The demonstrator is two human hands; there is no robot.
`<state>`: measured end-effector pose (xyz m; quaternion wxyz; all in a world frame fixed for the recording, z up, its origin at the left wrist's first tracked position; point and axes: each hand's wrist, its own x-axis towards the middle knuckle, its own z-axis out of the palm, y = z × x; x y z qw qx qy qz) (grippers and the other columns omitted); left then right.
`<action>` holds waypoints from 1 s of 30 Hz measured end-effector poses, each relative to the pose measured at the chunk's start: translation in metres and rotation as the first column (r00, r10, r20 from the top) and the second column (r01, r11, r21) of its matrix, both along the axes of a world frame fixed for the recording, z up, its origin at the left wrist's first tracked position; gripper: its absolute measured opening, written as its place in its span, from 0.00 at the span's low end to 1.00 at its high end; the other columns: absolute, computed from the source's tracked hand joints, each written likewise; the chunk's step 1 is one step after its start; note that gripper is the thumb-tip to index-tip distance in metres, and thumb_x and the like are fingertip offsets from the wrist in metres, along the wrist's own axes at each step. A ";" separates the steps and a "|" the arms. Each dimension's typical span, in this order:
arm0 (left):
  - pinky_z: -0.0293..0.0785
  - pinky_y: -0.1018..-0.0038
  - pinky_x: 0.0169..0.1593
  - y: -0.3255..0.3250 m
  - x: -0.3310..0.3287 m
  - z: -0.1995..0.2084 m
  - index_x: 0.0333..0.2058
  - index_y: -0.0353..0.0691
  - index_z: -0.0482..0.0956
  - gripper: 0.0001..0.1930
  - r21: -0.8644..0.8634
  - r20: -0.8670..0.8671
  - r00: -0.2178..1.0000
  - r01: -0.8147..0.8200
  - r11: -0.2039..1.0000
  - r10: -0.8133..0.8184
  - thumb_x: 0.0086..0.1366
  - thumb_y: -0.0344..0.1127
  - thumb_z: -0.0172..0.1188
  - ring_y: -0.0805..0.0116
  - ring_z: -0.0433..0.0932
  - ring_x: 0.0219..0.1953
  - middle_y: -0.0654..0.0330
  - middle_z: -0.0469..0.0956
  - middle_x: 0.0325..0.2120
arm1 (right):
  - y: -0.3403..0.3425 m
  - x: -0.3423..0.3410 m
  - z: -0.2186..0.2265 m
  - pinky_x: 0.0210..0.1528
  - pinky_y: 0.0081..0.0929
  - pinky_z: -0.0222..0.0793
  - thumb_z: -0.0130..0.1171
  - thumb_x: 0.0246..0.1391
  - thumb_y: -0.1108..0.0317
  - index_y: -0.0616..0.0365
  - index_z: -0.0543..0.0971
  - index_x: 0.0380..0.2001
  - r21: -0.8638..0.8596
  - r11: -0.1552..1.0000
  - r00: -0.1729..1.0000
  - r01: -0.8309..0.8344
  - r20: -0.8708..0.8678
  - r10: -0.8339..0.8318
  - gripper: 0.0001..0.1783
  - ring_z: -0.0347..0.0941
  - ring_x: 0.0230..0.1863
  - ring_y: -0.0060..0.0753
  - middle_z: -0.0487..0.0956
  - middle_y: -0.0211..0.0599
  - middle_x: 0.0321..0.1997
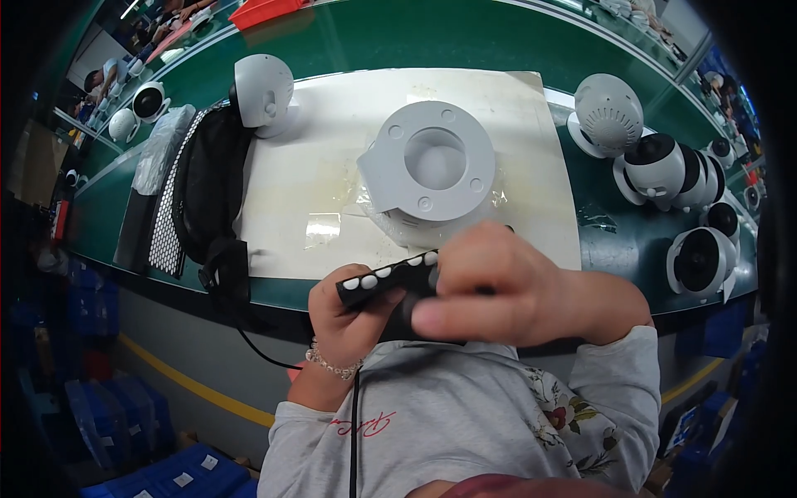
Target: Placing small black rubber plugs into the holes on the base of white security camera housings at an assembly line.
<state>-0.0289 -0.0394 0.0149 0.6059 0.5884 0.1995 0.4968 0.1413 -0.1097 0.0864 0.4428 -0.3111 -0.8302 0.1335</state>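
Observation:
My left hand (347, 314) grips a narrow black strip (363, 293) that carries a row of several white round pads. It is tilted, its right end rising toward my right hand. My right hand (502, 286) is at that right end, fingers curled in and blurred by motion. Whatever its fingertips hold is hidden. A dark blurred shape lies just left of the right thumb. Beyond both hands, on a white board (332, 178), rests a white ring-shaped base (388, 170) with a large round opening and small round recesses.
A white domed camera housing (266, 93) stands at the board's far left, beside a black pouch (212, 183) and a perforated strip (173, 212). Several white and black camera units (610, 114) stand on the right. A red tray (264, 12) sits far back. Clear tape (323, 231) lies on the board.

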 end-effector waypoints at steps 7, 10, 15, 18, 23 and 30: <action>0.68 0.79 0.28 0.024 0.007 -0.003 0.23 0.38 0.74 0.10 0.546 -0.156 0.987 0.046 0.837 0.047 0.41 0.21 0.65 0.70 0.72 0.24 0.55 0.73 0.33 | 0.026 0.045 0.002 0.34 0.19 0.63 0.48 0.42 0.87 0.55 0.54 0.54 0.024 0.874 0.849 0.486 -0.251 -0.465 0.34 0.62 0.32 0.21 0.62 0.35 0.38; 0.68 0.78 0.31 0.024 0.022 -0.002 0.24 0.36 0.72 0.10 0.505 -0.144 0.989 0.099 0.858 -0.029 0.45 0.29 0.66 0.69 0.73 0.27 0.48 0.68 0.44 | 0.043 0.055 0.003 0.39 0.17 0.61 0.46 0.43 0.86 0.53 0.52 0.57 -0.217 0.883 0.804 0.417 -0.364 -0.470 0.36 0.61 0.34 0.20 0.62 0.33 0.40; 0.68 0.80 0.26 0.035 0.018 -0.014 0.25 0.34 0.75 0.11 0.539 -0.186 0.980 0.163 0.826 -0.072 0.40 0.23 0.66 0.75 0.72 0.20 0.43 0.68 0.47 | 0.044 0.054 0.011 0.41 0.18 0.61 0.45 0.43 0.85 0.53 0.55 0.56 -0.382 0.817 0.824 0.433 -0.200 -0.530 0.33 0.62 0.35 0.20 0.63 0.34 0.40; 0.68 0.80 0.26 0.031 0.018 -0.015 0.25 0.35 0.75 0.11 0.490 -0.190 0.975 0.195 0.850 -0.115 0.40 0.23 0.66 0.75 0.72 0.20 0.43 0.68 0.47 | 0.041 0.055 0.014 0.42 0.18 0.62 0.46 0.44 0.84 0.53 0.57 0.55 -0.407 0.796 0.825 0.449 -0.154 -0.544 0.32 0.63 0.36 0.21 0.64 0.34 0.40; 0.71 0.76 0.33 0.033 0.016 -0.020 0.26 0.37 0.76 0.13 0.507 -0.232 0.964 0.235 0.829 -0.131 0.37 0.25 0.65 0.64 0.76 0.31 0.44 0.69 0.46 | 0.043 0.062 0.013 0.42 0.19 0.62 0.47 0.44 0.84 0.54 0.57 0.55 -0.405 0.802 0.818 0.439 -0.188 -0.543 0.32 0.63 0.36 0.21 0.64 0.35 0.41; 0.71 0.75 0.36 0.032 0.012 -0.027 0.29 0.38 0.77 0.15 0.512 -0.262 0.952 0.275 0.814 -0.158 0.36 0.26 0.63 0.63 0.76 0.35 0.46 0.69 0.47 | 0.036 0.054 0.021 0.34 0.20 0.66 0.48 0.43 0.84 0.52 0.58 0.55 -0.261 0.756 0.779 0.601 -0.022 -0.627 0.34 0.69 0.34 0.24 0.73 0.38 0.39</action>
